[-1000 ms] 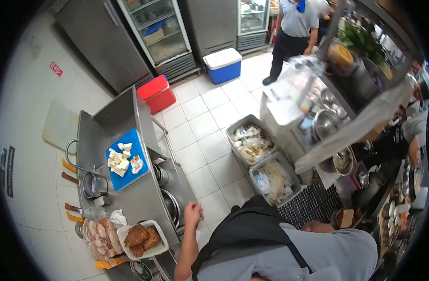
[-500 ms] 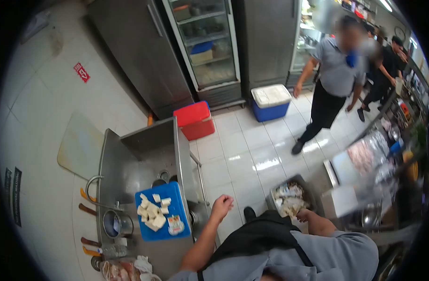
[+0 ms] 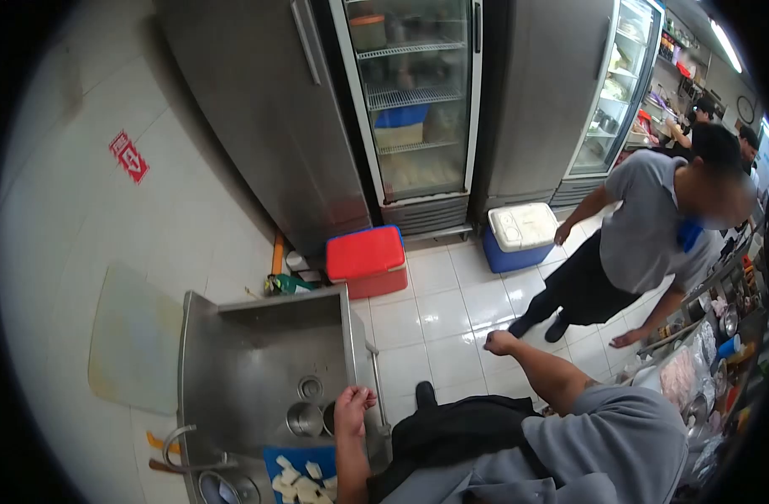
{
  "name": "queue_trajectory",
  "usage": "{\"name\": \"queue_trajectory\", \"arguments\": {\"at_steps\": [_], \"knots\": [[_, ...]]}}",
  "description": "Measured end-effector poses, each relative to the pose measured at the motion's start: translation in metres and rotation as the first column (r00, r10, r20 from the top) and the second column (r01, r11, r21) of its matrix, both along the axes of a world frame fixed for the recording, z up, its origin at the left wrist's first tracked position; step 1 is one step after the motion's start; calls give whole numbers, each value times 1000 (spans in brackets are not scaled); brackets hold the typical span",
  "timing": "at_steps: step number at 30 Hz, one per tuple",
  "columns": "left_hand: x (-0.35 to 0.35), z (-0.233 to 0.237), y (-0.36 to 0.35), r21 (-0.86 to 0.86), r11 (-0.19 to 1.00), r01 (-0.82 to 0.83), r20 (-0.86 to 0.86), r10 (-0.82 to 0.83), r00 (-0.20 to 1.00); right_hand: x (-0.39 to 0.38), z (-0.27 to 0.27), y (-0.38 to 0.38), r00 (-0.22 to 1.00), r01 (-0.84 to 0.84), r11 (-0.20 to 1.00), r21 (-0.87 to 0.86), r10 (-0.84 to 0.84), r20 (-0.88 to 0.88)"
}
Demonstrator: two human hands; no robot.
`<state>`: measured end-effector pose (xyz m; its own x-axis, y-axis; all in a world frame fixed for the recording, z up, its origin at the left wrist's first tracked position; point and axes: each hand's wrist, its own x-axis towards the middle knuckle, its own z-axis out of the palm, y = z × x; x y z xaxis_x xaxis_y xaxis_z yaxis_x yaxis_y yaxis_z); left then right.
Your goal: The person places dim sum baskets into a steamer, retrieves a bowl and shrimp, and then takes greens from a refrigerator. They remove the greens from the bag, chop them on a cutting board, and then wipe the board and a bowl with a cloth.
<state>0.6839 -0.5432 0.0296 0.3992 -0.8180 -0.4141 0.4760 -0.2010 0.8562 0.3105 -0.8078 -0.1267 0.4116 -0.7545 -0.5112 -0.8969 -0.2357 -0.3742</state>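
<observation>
My left hand [image 3: 353,409] is over the right edge of the steel sink [image 3: 263,361], its fingers curled; whether anything is between them is too small to make out. Stretched forward above the tiled floor, my right hand [image 3: 500,343] is closed, and what it holds, if anything, is hidden. Metal pots [image 3: 304,419] stand in the sink below and left of my left hand. A blue cutting board [image 3: 272,458] with several pale, cut pieces [image 3: 305,487] on it lies at the bottom, partly cut off by my left arm.
A co-worker in a grey shirt [image 3: 645,197] stands at the front right, beside a crowded counter. A red cooler [image 3: 366,254] and a blue cooler with a white lid [image 3: 523,237] sit before the fridges [image 3: 418,109]. A metal container [image 3: 225,487] is at the sink's lower left.
My right hand has come up out of the waste bin, which is now out of view. The view has shifted, and the blue board sits lower. The co-worker is closer.
</observation>
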Motion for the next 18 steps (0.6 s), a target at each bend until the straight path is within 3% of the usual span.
{"name": "queue_trajectory", "arguments": {"at_steps": [2, 5, 6, 8, 11, 12, 15, 17, 18], "knots": [[22, 12, -69, 23, 996, 90, 136, -92, 986, 25, 23, -27, 997, 60, 991, 120, -64, 30], [27, 46, -188, -57, 984, 167, 259, -147, 955, 32, -9, -74, 965, 32, 997, 73, -49, 256], [26, 52, -227, -84, 972, 222, 326, -183, 927, 38, -7, -85, 930, 173, 960, 221, -233, 285], [13, 70, -295, -135, 919, 371, 405, -291, 867, 52, -3, -121, 776, 395, 773, 496, -570, 270], [-3, 92, -368, -2, 825, 565, 708, -398, 584, 69, -24, -185, 711, 467, 710, 527, -656, 254], [-2, 88, -384, 1, 823, 568, 744, -380, 549, 74, -31, -201, 684, 507, 701, 502, -681, 260], [4, 69, -425, 22, 829, 558, 817, -337, 468, 72, -44, -250, 801, 501, 774, 387, -584, 129], [24, 57, -440, 72, 856, 512, 833, -334, 440, 59, -64, -279, 956, 263, 948, 180, -281, 82], [37, 41, -447, 66, 876, 477, 809, -328, 489, 46, -83, -294, 992, 122, 989, 84, -125, 31]]}}
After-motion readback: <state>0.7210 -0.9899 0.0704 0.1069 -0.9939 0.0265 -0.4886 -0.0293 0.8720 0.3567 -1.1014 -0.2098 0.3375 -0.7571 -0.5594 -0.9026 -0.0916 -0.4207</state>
